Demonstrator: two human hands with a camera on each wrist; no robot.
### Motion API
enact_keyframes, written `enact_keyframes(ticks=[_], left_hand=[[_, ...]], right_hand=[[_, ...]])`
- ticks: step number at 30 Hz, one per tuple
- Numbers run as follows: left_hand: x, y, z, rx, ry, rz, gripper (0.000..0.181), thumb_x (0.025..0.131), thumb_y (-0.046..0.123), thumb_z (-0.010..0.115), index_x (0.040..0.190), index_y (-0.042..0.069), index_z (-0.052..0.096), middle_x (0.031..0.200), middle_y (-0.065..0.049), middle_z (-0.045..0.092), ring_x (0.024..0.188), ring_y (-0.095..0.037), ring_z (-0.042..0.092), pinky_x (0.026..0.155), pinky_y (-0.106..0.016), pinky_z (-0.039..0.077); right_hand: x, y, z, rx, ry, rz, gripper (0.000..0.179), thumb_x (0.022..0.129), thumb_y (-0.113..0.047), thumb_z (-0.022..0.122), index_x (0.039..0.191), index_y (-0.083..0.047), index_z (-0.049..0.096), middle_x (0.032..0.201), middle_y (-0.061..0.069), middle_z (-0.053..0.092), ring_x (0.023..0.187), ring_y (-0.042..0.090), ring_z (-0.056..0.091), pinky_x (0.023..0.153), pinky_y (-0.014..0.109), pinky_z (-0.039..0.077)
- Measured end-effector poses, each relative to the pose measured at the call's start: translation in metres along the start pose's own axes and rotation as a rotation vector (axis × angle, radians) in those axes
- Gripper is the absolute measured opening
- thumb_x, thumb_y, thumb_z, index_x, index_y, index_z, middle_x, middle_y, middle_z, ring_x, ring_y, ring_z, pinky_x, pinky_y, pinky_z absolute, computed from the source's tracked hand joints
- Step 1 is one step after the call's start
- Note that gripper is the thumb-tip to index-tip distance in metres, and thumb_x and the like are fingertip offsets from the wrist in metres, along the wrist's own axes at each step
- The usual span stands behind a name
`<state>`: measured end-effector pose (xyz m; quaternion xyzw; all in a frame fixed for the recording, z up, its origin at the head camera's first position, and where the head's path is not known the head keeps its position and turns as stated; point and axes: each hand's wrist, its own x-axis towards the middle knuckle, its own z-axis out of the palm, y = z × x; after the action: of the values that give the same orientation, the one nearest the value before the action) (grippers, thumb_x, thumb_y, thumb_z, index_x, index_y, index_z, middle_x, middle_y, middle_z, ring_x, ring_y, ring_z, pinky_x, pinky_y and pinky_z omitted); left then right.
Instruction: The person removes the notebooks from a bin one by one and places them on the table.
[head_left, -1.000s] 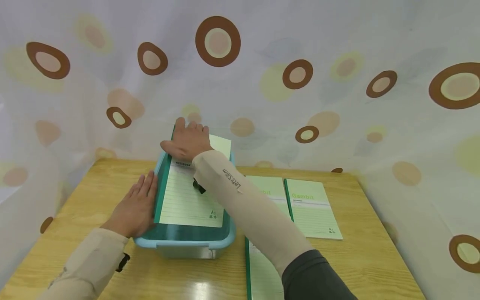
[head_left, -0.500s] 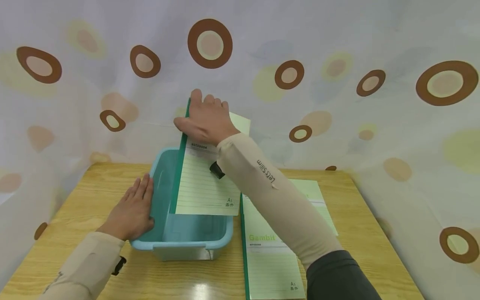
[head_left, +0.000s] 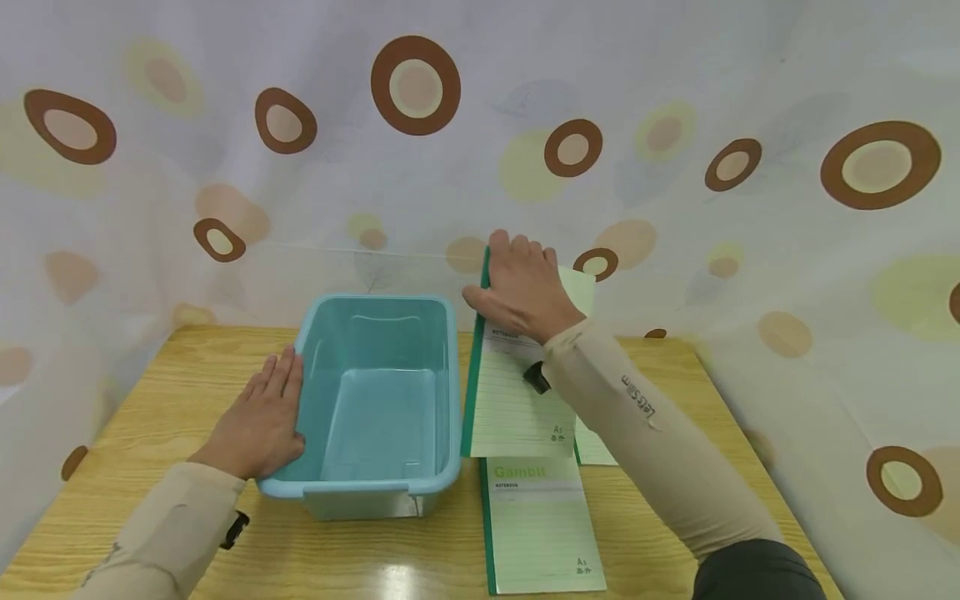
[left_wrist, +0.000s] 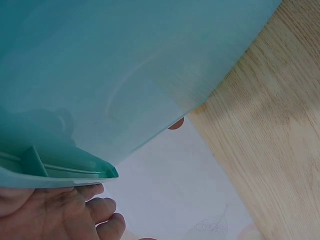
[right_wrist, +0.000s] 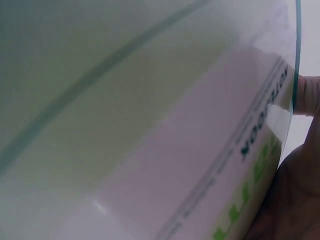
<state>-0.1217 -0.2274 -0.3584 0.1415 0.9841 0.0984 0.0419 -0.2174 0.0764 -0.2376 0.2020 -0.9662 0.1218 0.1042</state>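
Note:
My right hand [head_left: 525, 287] grips the upper part of a pale green notebook [head_left: 510, 408] with a dark green spine, thumb at the spine side. This notebook hangs over other notebooks on the right of the bin. Seen from the right wrist, its cover [right_wrist: 170, 125] bends close to the camera beside part of the hand [right_wrist: 295, 185]. My left hand [head_left: 262, 417] lies with straight fingers along the left rim of a light blue plastic bin [head_left: 453, 400], which has nothing inside. The left wrist view has the fingers [left_wrist: 102, 210] just below the bin's rim [left_wrist: 60, 181].
A Gambit notebook [head_left: 543, 529] lies flat at the table's front, partly covered by the held one. Another notebook [head_left: 595, 451] shows only a corner behind the right forearm. A patterned curtain [head_left: 480, 167] hangs behind the wooden table [head_left: 225, 358].
My right hand has lifted the notebook up out of the bin, carried it right and lowered it over the other notebooks. The left hand has stayed at the bin's left rim.

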Motion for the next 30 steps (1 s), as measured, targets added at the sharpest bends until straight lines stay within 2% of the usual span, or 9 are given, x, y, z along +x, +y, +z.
enact_keyframes(ticks=[5, 12, 16, 20, 25, 30], left_hand=[[0.0, 0.001, -0.002, -0.001, 0.002, 0.001, 0.085, 0.078, 0.009, 0.055, 0.145, -0.019, 0.011, 0.153, -0.037, 0.007, 0.139, -0.054, 0.009, 0.111, -0.062, 0.015], [0.0, 0.001, -0.003, 0.003, 0.006, -0.005, 0.085, 0.077, 0.009, 0.054, 0.145, -0.019, 0.011, 0.152, -0.037, 0.008, 0.139, -0.054, 0.009, 0.111, -0.062, 0.016], [-0.001, 0.001, -0.002, 0.003, 0.006, -0.002, 0.085, 0.078, 0.01, 0.055, 0.145, -0.02, 0.011, 0.152, -0.037, 0.008, 0.139, -0.054, 0.01, 0.111, -0.062, 0.016], [0.0, 0.0, -0.001, 0.007, 0.008, 0.0, 0.085, 0.078, 0.01, 0.055, 0.144, -0.02, 0.012, 0.152, -0.037, 0.008, 0.139, -0.054, 0.01, 0.111, -0.062, 0.017], [0.0, -0.001, -0.002, 0.014, 0.013, 0.003, 0.085, 0.078, 0.011, 0.055, 0.144, -0.02, 0.011, 0.153, -0.037, 0.007, 0.139, -0.054, 0.009, 0.111, -0.062, 0.016], [0.0, -0.001, -0.001, 0.013, 0.01, -0.004, 0.085, 0.079, 0.011, 0.055, 0.145, -0.02, 0.011, 0.153, -0.037, 0.007, 0.139, -0.054, 0.009, 0.112, -0.062, 0.016]], right_hand=[[-0.028, 0.038, 0.016, -0.01, 0.009, 0.02, 0.025, 0.08, -0.03, 0.048, 0.084, -0.006, 0.039, 0.075, 0.011, 0.039, 0.068, 0.027, 0.034, 0.068, 0.039, 0.024], [-0.071, 0.09, 0.053, -0.032, -0.025, 0.051, 0.026, 0.082, -0.029, 0.053, 0.081, -0.008, 0.037, 0.073, 0.01, 0.035, 0.065, 0.025, 0.029, 0.065, 0.037, 0.02], [-0.091, 0.122, 0.075, -0.026, -0.059, 0.074, 0.026, 0.082, -0.028, 0.054, 0.085, -0.007, 0.04, 0.075, 0.009, 0.037, 0.068, 0.026, 0.032, 0.067, 0.039, 0.022], [-0.108, 0.149, 0.093, -0.019, -0.085, 0.06, 0.026, 0.081, -0.027, 0.054, 0.088, -0.007, 0.041, 0.076, 0.007, 0.037, 0.07, 0.025, 0.035, 0.067, 0.04, 0.024], [-0.125, 0.172, 0.112, 0.017, -0.11, 0.044, 0.031, 0.082, -0.025, 0.055, 0.1, -0.001, 0.047, 0.081, 0.007, 0.042, 0.073, 0.026, 0.037, 0.069, 0.041, 0.025], [-0.134, 0.187, 0.132, 0.05, -0.139, 0.049, 0.041, 0.081, -0.022, 0.058, 0.112, 0.004, 0.05, 0.089, 0.009, 0.049, 0.079, 0.027, 0.041, 0.075, 0.048, 0.032]])
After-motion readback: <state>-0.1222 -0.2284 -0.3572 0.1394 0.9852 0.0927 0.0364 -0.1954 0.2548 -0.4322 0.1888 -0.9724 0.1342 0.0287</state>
